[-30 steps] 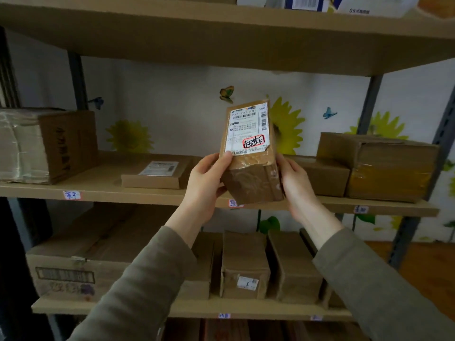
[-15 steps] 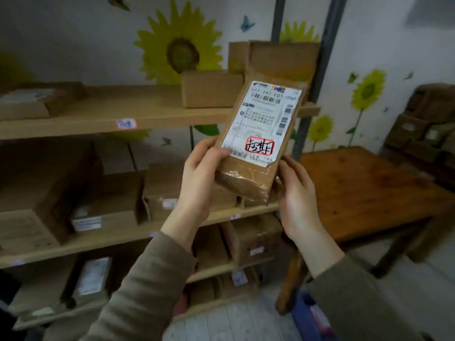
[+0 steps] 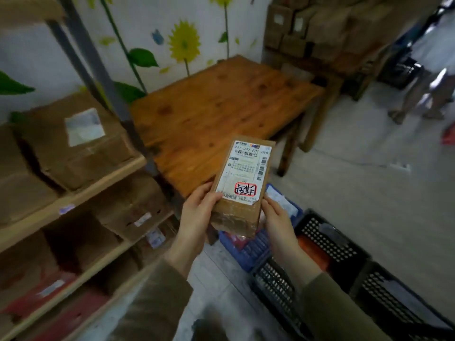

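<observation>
I hold a small brown cardboard parcel (image 3: 240, 193) in front of me, label side up. Its white shipping label carries a red-framed sticker with handwriting. My left hand (image 3: 197, 215) grips the parcel's lower left edge, thumb on top. My right hand (image 3: 277, 217) grips the lower right edge from the side and underneath. The parcel hangs above the floor, over the near edge of a blue crate (image 3: 248, 252).
A shelf rack (image 3: 81, 190) full of cardboard boxes stands at my left. A low wooden table (image 3: 216, 104) sits ahead by the sunflower wall. Black perforated crates (image 3: 330, 244) line the floor at my right. Stacked boxes (image 3: 317, 28) and a person's legs (image 3: 423, 94) are far right.
My view has swung right and down, from the shelves to the table and floor crates. Both hands kept hold of the parcel and brought it lower.
</observation>
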Demonstrator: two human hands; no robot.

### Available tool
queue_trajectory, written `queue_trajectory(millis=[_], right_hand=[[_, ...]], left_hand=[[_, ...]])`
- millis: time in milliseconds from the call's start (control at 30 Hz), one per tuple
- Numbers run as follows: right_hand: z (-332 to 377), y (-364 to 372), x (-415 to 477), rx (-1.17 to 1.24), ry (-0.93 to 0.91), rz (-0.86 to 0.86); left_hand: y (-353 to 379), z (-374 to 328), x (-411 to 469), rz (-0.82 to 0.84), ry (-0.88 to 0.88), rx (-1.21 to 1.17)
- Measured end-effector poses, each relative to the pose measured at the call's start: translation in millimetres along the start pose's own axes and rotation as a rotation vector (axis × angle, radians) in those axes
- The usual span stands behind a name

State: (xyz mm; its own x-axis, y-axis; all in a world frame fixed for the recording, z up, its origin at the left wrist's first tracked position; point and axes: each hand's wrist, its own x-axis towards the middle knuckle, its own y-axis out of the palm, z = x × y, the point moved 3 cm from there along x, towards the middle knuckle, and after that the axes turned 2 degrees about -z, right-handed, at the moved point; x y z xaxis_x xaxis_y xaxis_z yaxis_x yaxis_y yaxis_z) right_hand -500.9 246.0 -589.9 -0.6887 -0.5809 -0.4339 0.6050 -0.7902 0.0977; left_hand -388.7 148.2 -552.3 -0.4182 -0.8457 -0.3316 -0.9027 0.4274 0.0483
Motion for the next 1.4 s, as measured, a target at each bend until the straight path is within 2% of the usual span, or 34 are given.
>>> queue_trajectory(millis=[233, 433, 567, 733, 1000, 1200, 1400], right_hand=[[-57, -61, 78, 0.181, 0.28, -0.139], [-122, -66, 179, 0.285, 0.419, -0.295], [-189, -68, 251, 0.351, 0.561, -0.396], [-286, -96, 345, 0.234, 0.662, -0.486], [-425, -150, 484, -0.091, 0.678, -0.661], [-474, -161, 537, -0.073, 0.662, -0.781], [-503, -167, 565, -0.022, 0.661, -0.878]], left_hand=[[84, 93, 84, 0.202, -0.165, 0.254], [133, 183, 195, 0.247, -0.337, 0.335], [162, 252, 263, 0.325, -0.364, 0.445], [179, 369, 332, 0.473, -0.502, 0.607], [225, 538, 431, 0.703, -0.381, 0.815], [244, 607, 477, 0.747, -0.33, 0.857], [263, 636, 493, 0.772, -0.207, 0.94]])
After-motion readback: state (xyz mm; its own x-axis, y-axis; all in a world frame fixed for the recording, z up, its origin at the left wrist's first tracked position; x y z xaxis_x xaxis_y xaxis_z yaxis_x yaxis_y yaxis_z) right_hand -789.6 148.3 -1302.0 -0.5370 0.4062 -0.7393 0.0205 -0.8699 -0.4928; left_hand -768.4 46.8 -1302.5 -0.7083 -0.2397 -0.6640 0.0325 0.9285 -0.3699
